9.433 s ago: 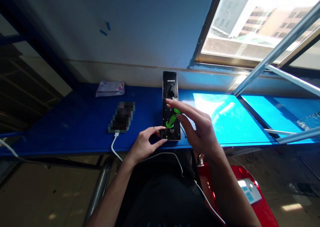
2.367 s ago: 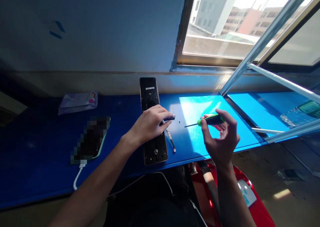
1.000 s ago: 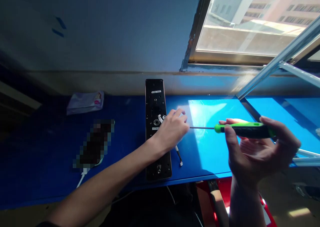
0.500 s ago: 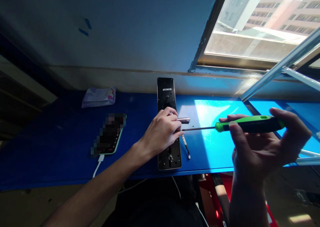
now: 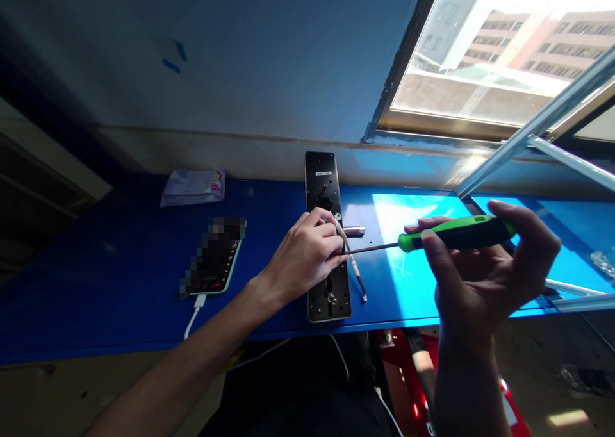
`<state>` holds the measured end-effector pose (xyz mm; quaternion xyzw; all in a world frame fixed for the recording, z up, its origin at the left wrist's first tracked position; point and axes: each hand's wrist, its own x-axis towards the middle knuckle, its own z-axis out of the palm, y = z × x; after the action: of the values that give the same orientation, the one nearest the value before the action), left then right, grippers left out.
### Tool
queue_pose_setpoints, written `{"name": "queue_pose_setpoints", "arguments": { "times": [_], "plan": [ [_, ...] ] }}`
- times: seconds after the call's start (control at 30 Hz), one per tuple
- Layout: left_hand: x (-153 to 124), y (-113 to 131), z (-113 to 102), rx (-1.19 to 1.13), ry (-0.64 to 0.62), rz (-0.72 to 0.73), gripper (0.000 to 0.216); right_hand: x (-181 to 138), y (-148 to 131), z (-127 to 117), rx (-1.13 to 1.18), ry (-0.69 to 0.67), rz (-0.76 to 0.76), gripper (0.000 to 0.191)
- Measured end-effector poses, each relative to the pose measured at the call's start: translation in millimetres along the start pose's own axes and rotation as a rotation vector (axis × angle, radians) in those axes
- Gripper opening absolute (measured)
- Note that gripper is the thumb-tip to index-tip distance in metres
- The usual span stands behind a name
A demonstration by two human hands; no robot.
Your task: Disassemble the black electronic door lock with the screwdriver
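By the front edge of the tabletop (image 5: 120,283), the right hand (image 5: 480,277) has its grip wrapped round a screwdriver (image 5: 461,235). A black panel (image 5: 317,299) stretches from that edge toward the back. Over its middle, the left hand (image 5: 305,251) bends its fingers near the screwdriver's tip; what its grip holds, I cannot tell. A packet (image 5: 192,188) lies by the back edge.

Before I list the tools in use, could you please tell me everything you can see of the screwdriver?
The screwdriver has a thick green-and-black handle, apparently plastic or rubber, and a long, thin, metal-looking shaft. It is held above the blue bench, handle to the picture's right, shaft slanting slightly down leftward. The right hand grips the handle; the shaft's far end reaches the left hand over the black panel, where its tip cannot be made out.
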<state>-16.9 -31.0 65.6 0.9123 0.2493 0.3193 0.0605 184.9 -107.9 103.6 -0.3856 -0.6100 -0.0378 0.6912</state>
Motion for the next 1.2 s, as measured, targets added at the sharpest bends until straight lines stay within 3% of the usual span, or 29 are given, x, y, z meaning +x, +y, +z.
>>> {"name": "queue_pose_setpoints", "arguments": {
  "times": [0.23,0.43,0.63,0.8,0.97,1.2],
  "plan": [
    [-5,5,4,-0.028,-0.008,-0.028,0.019,-1,0,-1,0.012,-0.047,-0.016,0.067],
    [-17,10,11,-0.096,0.109,-0.100,0.021,-5,-1,3,-0.034,0.053,-0.020,0.064],
    [-32,13,16,-0.120,0.234,-0.196,0.017,-3,-9,5,0.089,-0.214,0.141,0.066],
    [-43,11,15,-0.242,0.322,-0.228,0.008,-4,-12,14,0.149,-0.197,0.112,0.072],
    [-54,6,12,-0.298,0.279,-0.241,0.007,-5,-8,17,0.137,-0.264,0.046,0.071],
    [-72,6,19,-0.259,0.129,-0.296,0.031,-7,-4,25,0.075,-0.410,-0.042,0.072]
  ]
}}
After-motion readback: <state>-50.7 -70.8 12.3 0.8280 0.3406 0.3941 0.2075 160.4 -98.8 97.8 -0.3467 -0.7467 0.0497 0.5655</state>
